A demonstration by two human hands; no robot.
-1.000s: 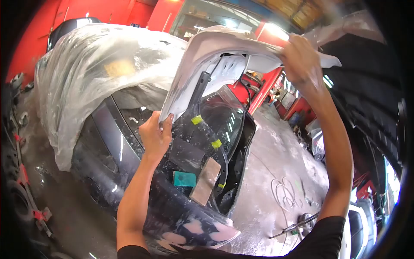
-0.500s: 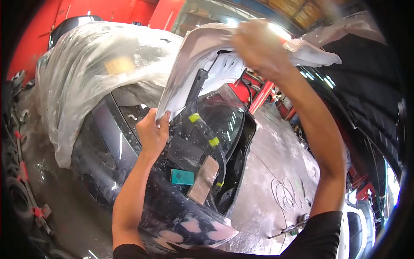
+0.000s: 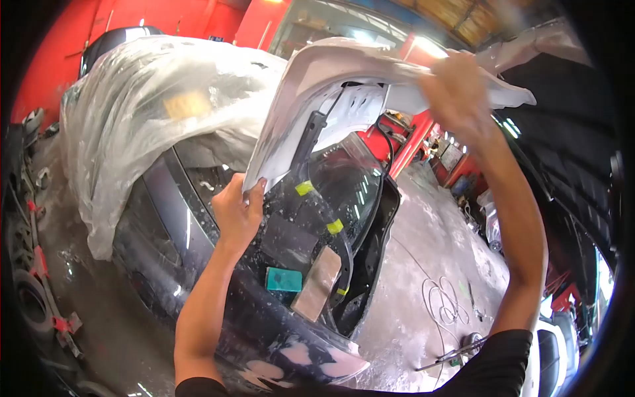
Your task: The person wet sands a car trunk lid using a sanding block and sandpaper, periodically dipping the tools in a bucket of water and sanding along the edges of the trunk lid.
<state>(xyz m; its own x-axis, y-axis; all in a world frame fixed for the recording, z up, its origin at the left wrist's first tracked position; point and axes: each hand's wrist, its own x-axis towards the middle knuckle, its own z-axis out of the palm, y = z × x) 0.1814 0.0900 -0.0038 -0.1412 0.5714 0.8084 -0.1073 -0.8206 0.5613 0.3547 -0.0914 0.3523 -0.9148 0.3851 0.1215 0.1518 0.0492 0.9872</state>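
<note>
A pale grey-white curved car panel (image 3: 311, 73) is raised over the dark car body (image 3: 264, 331). My left hand (image 3: 238, 210) pinches the panel's lower left corner between thumb and fingers. On the panel's upper right part lies my right hand (image 3: 460, 96), blurred by motion; whether anything is under its fingers cannot be made out. Below the panel, a teal block (image 3: 284, 279) and a long tan block (image 3: 316, 284) rest side by side on the dark bodywork. Yellow tape pieces (image 3: 335, 226) mark a black strip beside the rear glass.
Clear plastic sheeting (image 3: 152, 92) drapes the car at the left. A coiled thin cable (image 3: 444, 301) lies on the concrete floor (image 3: 410, 264) at the right. Red-marked metal bars (image 3: 40, 264) and a tire (image 3: 32, 301) stand along the left edge.
My right hand swept left along the panel's top and came back to the right. My left hand has kept its hold on the corner. The view shifted slightly.
</note>
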